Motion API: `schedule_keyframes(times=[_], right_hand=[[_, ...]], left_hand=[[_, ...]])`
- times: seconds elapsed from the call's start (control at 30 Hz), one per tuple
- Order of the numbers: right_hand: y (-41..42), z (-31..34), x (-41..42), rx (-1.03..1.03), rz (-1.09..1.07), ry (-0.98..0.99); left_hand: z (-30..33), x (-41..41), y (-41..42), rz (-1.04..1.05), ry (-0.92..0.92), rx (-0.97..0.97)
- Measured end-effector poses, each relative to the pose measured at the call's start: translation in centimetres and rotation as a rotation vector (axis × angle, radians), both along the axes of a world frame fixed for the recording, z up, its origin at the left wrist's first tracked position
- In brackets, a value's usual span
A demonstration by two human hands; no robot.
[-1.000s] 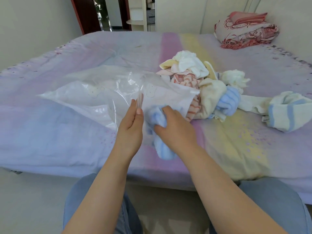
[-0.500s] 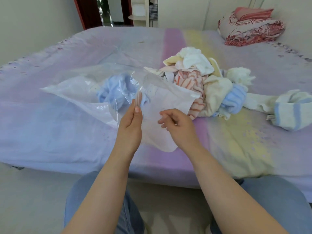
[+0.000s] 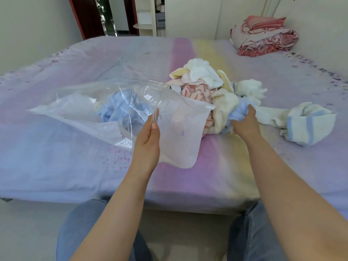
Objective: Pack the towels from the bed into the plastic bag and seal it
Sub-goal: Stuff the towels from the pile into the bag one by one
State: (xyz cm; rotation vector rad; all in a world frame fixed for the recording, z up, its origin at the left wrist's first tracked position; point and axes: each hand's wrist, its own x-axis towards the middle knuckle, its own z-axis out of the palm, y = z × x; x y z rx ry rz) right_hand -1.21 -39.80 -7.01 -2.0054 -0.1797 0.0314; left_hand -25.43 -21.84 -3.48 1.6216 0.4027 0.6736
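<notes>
Since the earlier frames, one blue towel has gone into the plastic bag, and the right hand has left the bag mouth for the towel pile on the bed. One towel looks packed; sealing is far off. The left hand pinches the bag's upper edge between thumb and straight fingers, holding the mouth open. Just right of the bag, the right hand's fingers curl round a second blue towel. Another striped towel lies further right.
</notes>
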Motion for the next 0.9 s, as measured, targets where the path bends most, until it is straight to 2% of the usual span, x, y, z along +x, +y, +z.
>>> schedule_keyframes(times=[0.13,0.2,0.3,0.43,0.57,0.67,0.83,0.9], right_hand=[[-1.3,0.3,0.1,-0.263,0.044,0.150],[-2.3,0.9,0.5,-0.279,0.005,0.167],[-3.8,2.9,0.2,-0.142,-0.136,0.082],[-5.0,5.6,-2.6,-0.204,-0.194,-0.144],[-4.2,7.5,-8.1,0.066,0.004,-0.200],[-2.3,7.7,-12.0,-0.008,0.164,-0.367],[2.5,4.0,-15.7,0.082,0.263,-0.237],[4.4,1.9,-16.8,-0.112,0.289,-0.348]], left_hand=[[-0.3,0.1,-0.1,0.012,0.000,0.014],[-0.2,0.1,-0.1,0.010,-0.006,0.014],[0.0,0.3,-0.1,0.014,-0.016,0.012],[0.2,0.4,-0.4,0.021,-0.030,0.002],[0.2,0.4,-0.7,0.032,-0.024,0.008],[0.3,0.4,-1.0,0.035,-0.025,0.019],[0.3,-0.1,-1.1,0.045,-0.035,0.013],[0.3,-0.2,-1.0,0.045,-0.042,0.012]])
